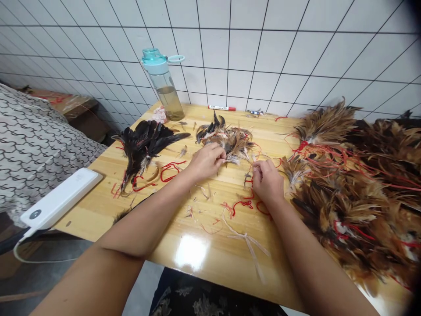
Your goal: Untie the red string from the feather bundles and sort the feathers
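The mixed feather heap [237, 139] spreads crosswise on the counter [226, 263]; the left hand [210, 160], nearer, is at its near edge, the right hand [267, 177] apart to its right. Both grips look curled; I cannot tell whether either holds anything.

A loose pile of feathers [237, 139] lies just above the middle of the frame, low and spread sideways, its plumes jumbled in several directions. Most are tan and brown with some grey; dark, glossy ones curl upward at its upper left, and whitish fluff shows along its lower right edge. To the lower right of the frame's centre, a red cord [247, 203] lies slack, running crookedly downward into small loops and a tangle, with frayed, paler strands toward its left end.
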Motion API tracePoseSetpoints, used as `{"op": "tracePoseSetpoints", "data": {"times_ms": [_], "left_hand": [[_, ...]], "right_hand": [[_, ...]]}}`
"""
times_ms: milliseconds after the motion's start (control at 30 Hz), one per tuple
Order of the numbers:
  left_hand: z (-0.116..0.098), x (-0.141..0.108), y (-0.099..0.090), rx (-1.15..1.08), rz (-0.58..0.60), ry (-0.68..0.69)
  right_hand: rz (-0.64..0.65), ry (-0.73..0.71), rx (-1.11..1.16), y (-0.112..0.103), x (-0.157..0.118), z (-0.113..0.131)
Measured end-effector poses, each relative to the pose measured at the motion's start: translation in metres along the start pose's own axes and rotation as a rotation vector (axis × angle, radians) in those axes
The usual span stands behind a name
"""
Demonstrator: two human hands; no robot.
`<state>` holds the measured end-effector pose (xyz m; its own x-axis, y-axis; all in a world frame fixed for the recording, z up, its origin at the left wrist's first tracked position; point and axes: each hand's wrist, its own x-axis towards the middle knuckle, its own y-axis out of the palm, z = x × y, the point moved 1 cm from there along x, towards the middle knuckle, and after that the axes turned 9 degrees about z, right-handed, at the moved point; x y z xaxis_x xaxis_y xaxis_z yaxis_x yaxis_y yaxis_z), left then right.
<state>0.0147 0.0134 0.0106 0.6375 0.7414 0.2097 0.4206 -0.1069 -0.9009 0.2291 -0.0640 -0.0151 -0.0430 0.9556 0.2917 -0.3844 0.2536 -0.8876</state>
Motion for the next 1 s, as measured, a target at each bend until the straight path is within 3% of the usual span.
{"op": "tracePoseSetpoints", "data": {"times_ms": [167,300,567,833,933,1000], "left_hand": [[-0.006,0.0,0.012,0.146,-0.035,0.077],[-0.012,0.003,0.02,0.247,-0.031,0.06],[-0.017,0.002,0.009,0.157,-0.143,0.182],[-0.03,0.003,0.01,0.226,-0.118,0.26],[-0.032,0.003,0.011,0.174,-0.13,0.289],[-0.032,0.002,0.011,0.128,-0.199,0.261]], "right_hand": [[0.049,-0.012,-0.023,0.0,-0.002,0.007],[0.065,0.001,-0.047,0.002,-0.003,0.014],[0.061,-0.033,-0.13,0.005,0.006,0.021],[0.03,-0.114,-0.138,0.004,0.001,0.021],[0.041,-0.057,-0.04,0.006,0.001,0.02],[0.028,0.018,0.146,0.007,0.003,0.018]]}}
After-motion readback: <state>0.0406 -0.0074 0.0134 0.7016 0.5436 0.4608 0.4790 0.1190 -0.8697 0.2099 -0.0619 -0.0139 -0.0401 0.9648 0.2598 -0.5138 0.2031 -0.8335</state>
